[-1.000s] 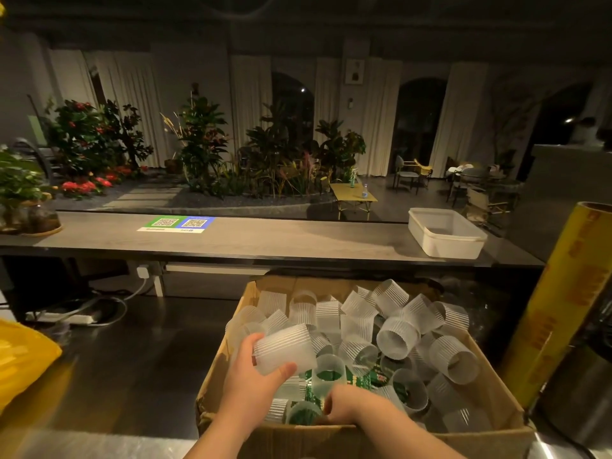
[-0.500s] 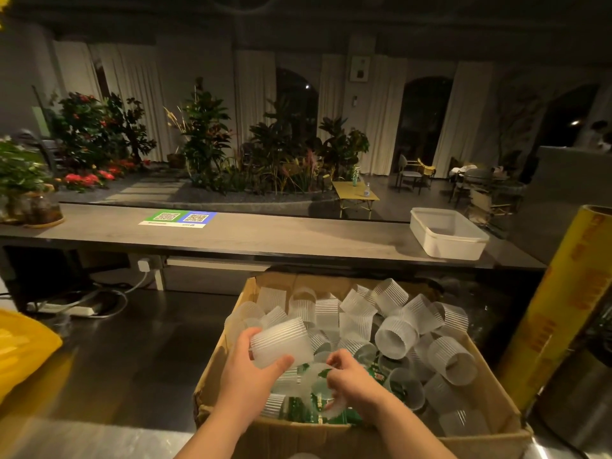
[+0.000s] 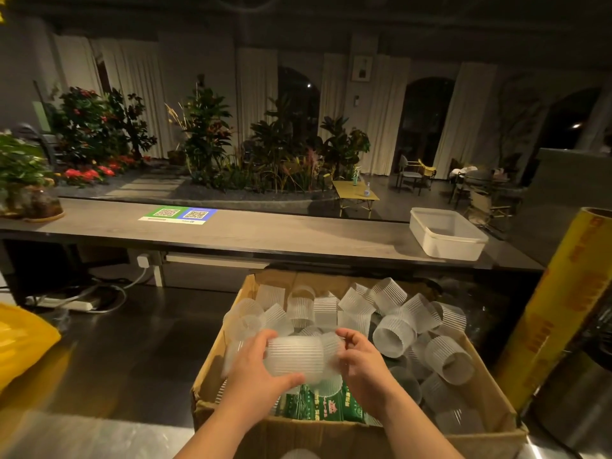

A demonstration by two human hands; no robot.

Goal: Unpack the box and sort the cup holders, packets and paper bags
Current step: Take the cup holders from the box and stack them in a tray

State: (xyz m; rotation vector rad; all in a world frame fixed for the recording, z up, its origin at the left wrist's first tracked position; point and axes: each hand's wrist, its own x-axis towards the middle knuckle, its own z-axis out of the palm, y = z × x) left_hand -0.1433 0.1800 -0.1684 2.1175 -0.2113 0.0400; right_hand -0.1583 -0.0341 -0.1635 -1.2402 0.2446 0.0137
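Over the box point(image 3: 490, 422), both hands meet. Left hand point(image 3: 261, 376) grips a ribbed holder point(image 3: 294, 357), fingers curled round it. Right hand point(image 3: 362, 362) pinches its other end.

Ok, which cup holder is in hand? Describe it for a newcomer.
Start at the open cardboard box near the bottom of the view. Over its near-left part, above the green packets, a ribbed translucent cup holder lies sideways. It alone is held between the left hand and right hand; the rest lie loose.
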